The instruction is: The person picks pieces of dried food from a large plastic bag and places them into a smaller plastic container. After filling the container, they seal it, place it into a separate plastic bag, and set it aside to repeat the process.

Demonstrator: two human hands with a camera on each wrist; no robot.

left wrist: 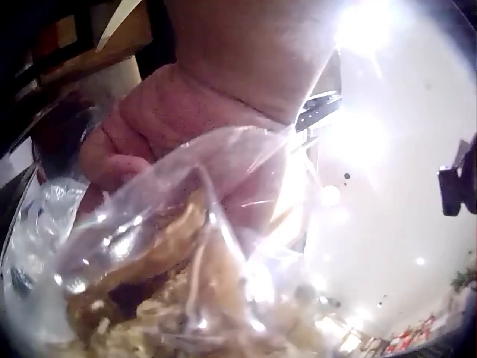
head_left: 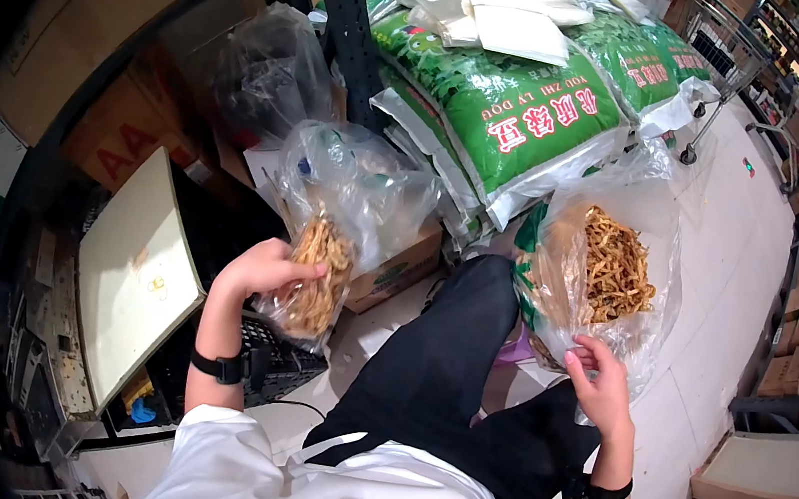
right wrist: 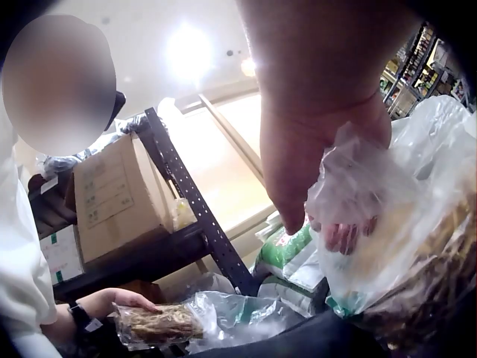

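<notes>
My left hand (head_left: 267, 271) grips a small clear bag of dried tan strips (head_left: 316, 284), thumb across its front, over a black crate. In the left wrist view the clear plastic (left wrist: 216, 246) covers part of the left hand (left wrist: 149, 134). At the right, my right hand (head_left: 601, 385) pinches the near edge of a large open clear bag (head_left: 664, 274) filled with brown dried strips (head_left: 619, 268). The right wrist view shows the right hand's fingers (right wrist: 346, 231) behind that bag's plastic (right wrist: 358, 201).
Green-and-white printed sacks (head_left: 538, 116) are stacked ahead, with white packets (head_left: 519, 33) on top. Another clear bag (head_left: 358, 183) lies beyond the left hand, near a cardboard box (head_left: 397, 269). A black crate (head_left: 288, 366), a tilted cream panel (head_left: 138, 281) and shelving stand at the left; shopping carts (head_left: 728, 51) stand back right.
</notes>
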